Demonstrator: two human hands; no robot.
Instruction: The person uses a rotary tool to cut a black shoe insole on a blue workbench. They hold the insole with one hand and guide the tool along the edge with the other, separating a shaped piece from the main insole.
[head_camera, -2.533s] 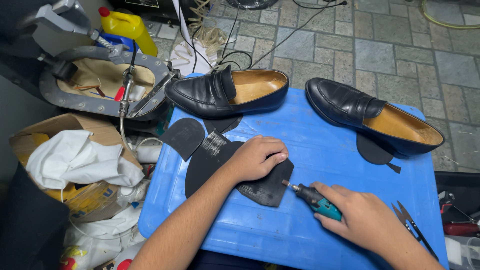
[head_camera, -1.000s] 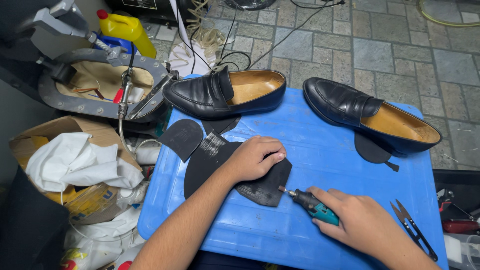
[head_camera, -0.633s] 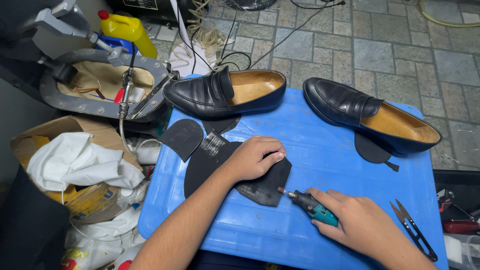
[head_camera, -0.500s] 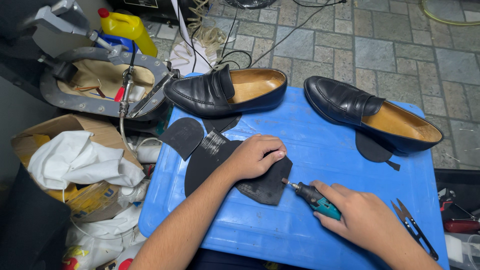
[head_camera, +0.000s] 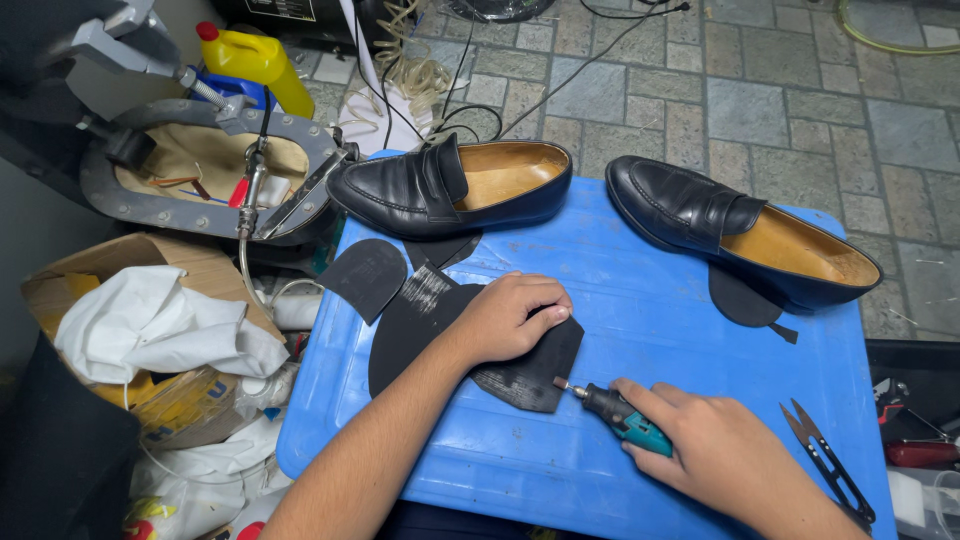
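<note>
My left hand (head_camera: 510, 318) presses flat on a black rubber sole sheet (head_camera: 425, 325) that lies on a blue plastic table (head_camera: 640, 320). In my right hand (head_camera: 715, 455) I grip a small teal rotary tool (head_camera: 620, 417); its tip touches the sheet's right edge. Two black leather loafers stand at the table's far side, one (head_camera: 450, 187) at the left and one (head_camera: 735, 230) at the right. A black heel piece (head_camera: 365, 275) rests by the left loafer, another (head_camera: 742, 298) lies under the right one.
Thread snips (head_camera: 828, 470) lie at the table's right edge. To the left are a cardboard box with white cloth (head_camera: 150, 325), a grey metal machine (head_camera: 200, 170) and a yellow bottle (head_camera: 255, 62). Cables run over the stone floor (head_camera: 800, 90) behind.
My right hand has shifted the rotary tool slightly along the sheet's right edge. My left hand stays pressed on the sheet.
</note>
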